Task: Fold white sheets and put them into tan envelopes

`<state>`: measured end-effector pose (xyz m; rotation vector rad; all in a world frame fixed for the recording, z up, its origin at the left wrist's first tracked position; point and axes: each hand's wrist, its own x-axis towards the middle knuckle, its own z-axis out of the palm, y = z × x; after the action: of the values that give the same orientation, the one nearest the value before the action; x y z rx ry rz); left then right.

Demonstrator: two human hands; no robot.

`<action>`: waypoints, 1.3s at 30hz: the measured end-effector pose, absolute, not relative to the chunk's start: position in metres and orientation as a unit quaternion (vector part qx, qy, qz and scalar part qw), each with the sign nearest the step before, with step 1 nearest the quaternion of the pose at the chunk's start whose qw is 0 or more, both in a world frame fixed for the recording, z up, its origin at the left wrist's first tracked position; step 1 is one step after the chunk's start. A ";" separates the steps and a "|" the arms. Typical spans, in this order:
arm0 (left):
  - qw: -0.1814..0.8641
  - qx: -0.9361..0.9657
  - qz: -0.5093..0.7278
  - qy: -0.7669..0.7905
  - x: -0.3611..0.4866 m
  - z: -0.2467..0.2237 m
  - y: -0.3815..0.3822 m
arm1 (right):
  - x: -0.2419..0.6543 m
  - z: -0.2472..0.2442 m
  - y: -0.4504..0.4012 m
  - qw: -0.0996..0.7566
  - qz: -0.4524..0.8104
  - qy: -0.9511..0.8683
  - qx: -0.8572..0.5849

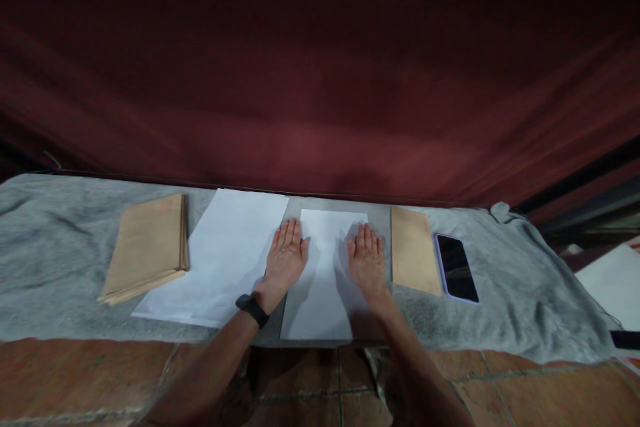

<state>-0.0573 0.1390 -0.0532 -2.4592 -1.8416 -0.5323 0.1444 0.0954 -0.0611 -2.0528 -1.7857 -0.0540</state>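
Brown paper envelopes (147, 240) lie in a fanned stack at the left of the frame, their edges slightly uneven, a small reddish print near the top corner. What they contain, if anything, cannot be told. One more brown envelope (414, 250), flat and narrow, lies right of centre, just beside a dark-screened phone (457, 267) with a pale purple edge.

Smooth white paper (320, 280), rectangular, lies flat in the middle of the frame, between the two hands. The left hand (286, 257) is spread flat, fingers straight and close together, thumb out towards the paper's left edge; a black watch (253, 310) circles the wrist. The right hand (367, 260) is just as flat and holds nothing, lying at the paper's right edge, near the single envelope. Whether either palm presses down cannot be told.

Larger white sheets (225, 247) lie slanted between the envelope stack and the left hand. Beneath everything spreads a soft, rumpled grey cloth (45, 247); dark red fabric (300, 80) fills the upper frame, and reddish-brown tiles (75, 380) show along the bottom.
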 end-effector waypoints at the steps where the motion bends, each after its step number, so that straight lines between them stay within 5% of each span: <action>1: 0.009 -0.801 -0.171 -0.574 -0.055 -0.052 0.127 | 0.136 -0.060 0.086 0.213 -0.003 -0.661 -0.719; 8: 0.034 -0.896 -0.126 -0.425 -0.039 -0.062 0.048 | 0.103 -0.070 0.018 0.221 0.024 -0.757 -0.615; 27: 0.022 -0.830 -0.181 -0.526 -0.088 -0.060 0.057 | 0.171 -0.074 0.008 0.200 -0.062 -0.733 -0.647; 39: 0.015 -0.895 -0.134 -0.426 -0.055 -0.057 0.017 | 0.128 -0.069 -0.007 0.205 -0.036 -0.792 -0.574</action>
<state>-0.0548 0.0172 -0.0569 -2.7832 -1.3252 -0.4168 0.1278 -0.0073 -0.0693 -1.6001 -2.2093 -0.0995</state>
